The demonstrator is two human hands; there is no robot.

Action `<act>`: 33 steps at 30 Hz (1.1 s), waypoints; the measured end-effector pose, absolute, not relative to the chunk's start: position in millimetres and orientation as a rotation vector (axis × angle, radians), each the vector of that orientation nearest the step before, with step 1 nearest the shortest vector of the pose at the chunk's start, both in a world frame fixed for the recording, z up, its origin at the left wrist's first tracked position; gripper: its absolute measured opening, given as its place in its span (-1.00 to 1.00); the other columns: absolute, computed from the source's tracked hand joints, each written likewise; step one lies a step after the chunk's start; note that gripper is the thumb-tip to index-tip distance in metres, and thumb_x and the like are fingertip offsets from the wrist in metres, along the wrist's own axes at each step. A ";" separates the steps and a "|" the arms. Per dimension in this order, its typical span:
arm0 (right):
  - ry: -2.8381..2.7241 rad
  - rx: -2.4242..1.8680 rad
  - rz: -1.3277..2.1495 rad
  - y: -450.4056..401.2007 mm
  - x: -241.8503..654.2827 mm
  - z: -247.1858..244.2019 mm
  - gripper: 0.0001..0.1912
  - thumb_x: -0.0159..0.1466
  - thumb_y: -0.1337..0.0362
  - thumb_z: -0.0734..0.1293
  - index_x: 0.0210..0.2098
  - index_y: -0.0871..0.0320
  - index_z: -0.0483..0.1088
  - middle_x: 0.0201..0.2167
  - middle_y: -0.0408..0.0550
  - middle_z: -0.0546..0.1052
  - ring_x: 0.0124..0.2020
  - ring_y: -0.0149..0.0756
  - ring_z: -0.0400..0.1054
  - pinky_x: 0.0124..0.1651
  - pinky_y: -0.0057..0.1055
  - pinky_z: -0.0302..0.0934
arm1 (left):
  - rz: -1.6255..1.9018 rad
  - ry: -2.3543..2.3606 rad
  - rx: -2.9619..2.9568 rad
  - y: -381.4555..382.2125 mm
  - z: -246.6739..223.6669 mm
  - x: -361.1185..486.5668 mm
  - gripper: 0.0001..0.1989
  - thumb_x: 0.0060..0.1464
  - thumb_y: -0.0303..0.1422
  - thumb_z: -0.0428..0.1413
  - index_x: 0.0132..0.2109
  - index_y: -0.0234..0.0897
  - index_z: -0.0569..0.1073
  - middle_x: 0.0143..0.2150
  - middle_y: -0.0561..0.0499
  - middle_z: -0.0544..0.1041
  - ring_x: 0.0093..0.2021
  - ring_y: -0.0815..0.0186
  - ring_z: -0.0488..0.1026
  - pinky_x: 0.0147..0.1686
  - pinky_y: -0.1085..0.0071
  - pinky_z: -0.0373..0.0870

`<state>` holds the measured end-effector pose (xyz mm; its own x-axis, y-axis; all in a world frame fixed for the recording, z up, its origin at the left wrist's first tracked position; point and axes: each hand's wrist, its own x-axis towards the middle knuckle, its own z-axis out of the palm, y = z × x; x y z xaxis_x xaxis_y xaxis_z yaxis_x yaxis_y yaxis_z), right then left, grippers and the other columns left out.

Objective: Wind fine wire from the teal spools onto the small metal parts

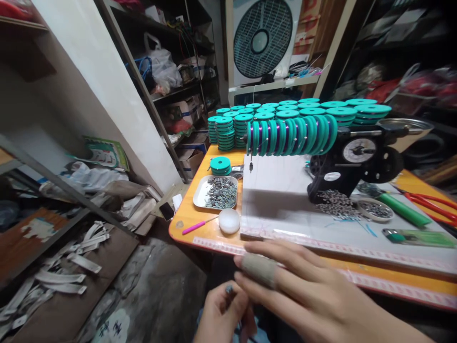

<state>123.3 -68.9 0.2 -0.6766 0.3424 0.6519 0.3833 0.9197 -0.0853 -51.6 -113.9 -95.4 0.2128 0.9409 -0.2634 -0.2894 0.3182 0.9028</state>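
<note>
My left hand (223,312) is closed at the bottom centre, thumb and forefinger pinched on a small dark bluish piece (229,288). My right hand (303,286) reaches in from the lower right, palm down, its fingers stretched out and slightly apart. A grey-brown wrap (259,270) covers one of its fingers. The right fingertips are beside the left hand; whether they hold a fine thread is too small to tell. Above the table, a row of green spools (291,136) with purple line sits on the spindle of a black winding machine (330,176). A small dark weight (251,166) hangs from the left end.
On the orange table (183,221) are a white tray (198,193) of small metal parts, a white cup (229,222), a pink-handled tool (193,227), stacked green spools (225,133), a green tube (405,209) and red-handled pliers (432,202). Behind stands a fan (262,38); shelves flank it.
</note>
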 end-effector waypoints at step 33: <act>-2.707 -0.672 -0.621 32.1 94.6 -4.6 -0.88 0.23 0.43 0.25 -0.35 0.19 0.43 -0.34 0.03 0.37 -0.30 -0.17 0.15 -0.26 -0.26 0.14 | 1.433 0.815 0.512 -118.9 -112.6 -75.7 -0.69 0.04 -0.14 0.17 -0.16 -0.25 0.58 -0.75 0.15 0.20 -0.69 0.50 0.21 -0.60 0.56 0.08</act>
